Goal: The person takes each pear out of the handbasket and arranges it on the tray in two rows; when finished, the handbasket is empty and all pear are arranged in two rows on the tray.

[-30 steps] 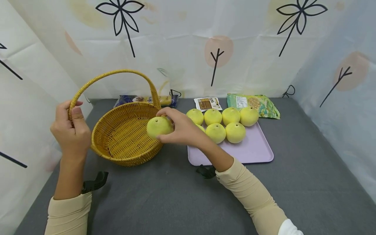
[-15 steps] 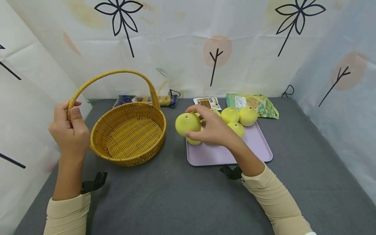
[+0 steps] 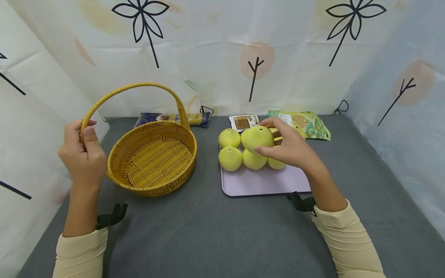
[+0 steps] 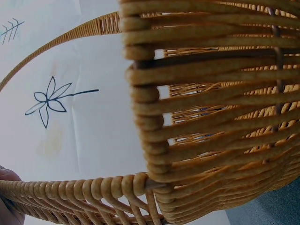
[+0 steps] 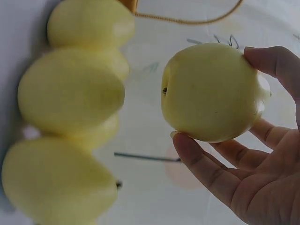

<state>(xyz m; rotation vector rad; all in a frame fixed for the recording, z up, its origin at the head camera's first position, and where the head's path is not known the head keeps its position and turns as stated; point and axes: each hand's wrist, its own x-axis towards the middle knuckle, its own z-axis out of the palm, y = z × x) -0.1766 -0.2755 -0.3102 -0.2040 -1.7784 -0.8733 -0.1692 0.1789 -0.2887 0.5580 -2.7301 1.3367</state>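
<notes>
My left hand (image 3: 85, 156) grips the handle (image 3: 133, 85) of a round yellow-brown wicker basket (image 3: 153, 189), its fingers curled round the left side. No fruit shows inside the basket. My right hand (image 3: 290, 146) holds a round, smooth yellow-green fruit (image 3: 259, 139) above the lilac tray (image 3: 260, 185). In the right wrist view, thumb and fingertips pinch this fruit (image 5: 211, 93), apart from the others. Several similar fruits (image 3: 230, 158) sit in two rows on the tray, partly hidden behind the hand. Basket wicker (image 4: 211, 112) fills much of the left wrist view.
Along the back lie a blue and yellow packet (image 3: 199, 119) behind the basket, a small white and brown packet (image 3: 244, 122) and a green bag (image 3: 316, 127). A dark grey cloth (image 3: 208, 231) covers the table. Patterned white sheets (image 3: 215, 69) stand around it.
From beside the basket's right rim, my right hand has moved right with the fruit, over the tray. My left hand and the basket have stayed in place.
</notes>
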